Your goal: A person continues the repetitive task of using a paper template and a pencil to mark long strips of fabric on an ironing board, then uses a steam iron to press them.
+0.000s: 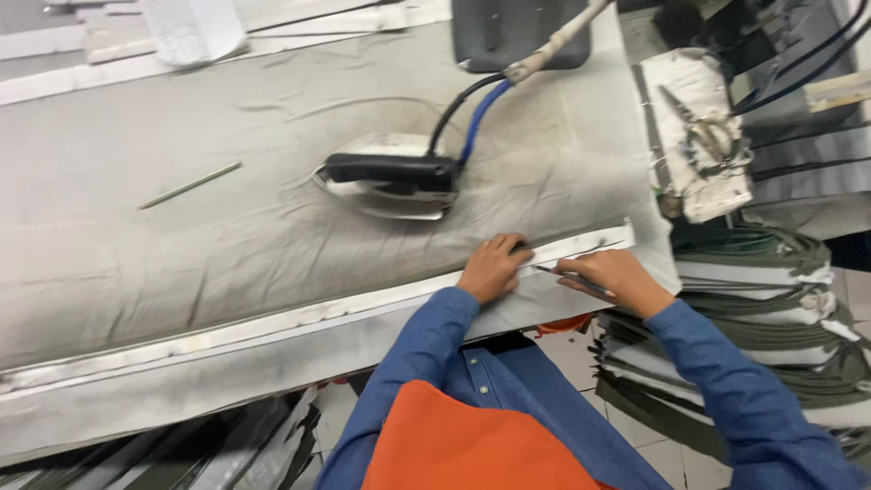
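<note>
Item: long pale fabric strip (363, 313), lying along the near edge of the counter (181, 227), which is padded and covered in creased grey cloth. The strip runs from the lower left up to the right end of the counter edge.

Left hand (491, 267): laid palm-down on the strip, fingers (508, 247) spread flat and pressing, closed on nothing.

Right hand (617, 279): just beside the left, also on the strip, fingers clenched around a thin dark pencil-like tool (567, 276) whose tip points left toward the left hand and touches the strip. What kind of tool it is cannot be told.

Steam iron (390, 184): metal body, black handle, standing flat on the counter beyond the hands, apart from them. Black and blue hoses (467, 113) rise from its rear toward a wrapped white line at the top.

Thin green stick (190, 184): lying alone on the counter cloth, well to the left of the iron.

Scissors (694, 132): resting on a white padded block at the right end of the counter.

Stacked fabric pieces (771, 290): dark green and white, piled below the counter on the right, beside the right forearm.

Person: blue sleeves, orange garment front at the lower edge of the view.
</note>
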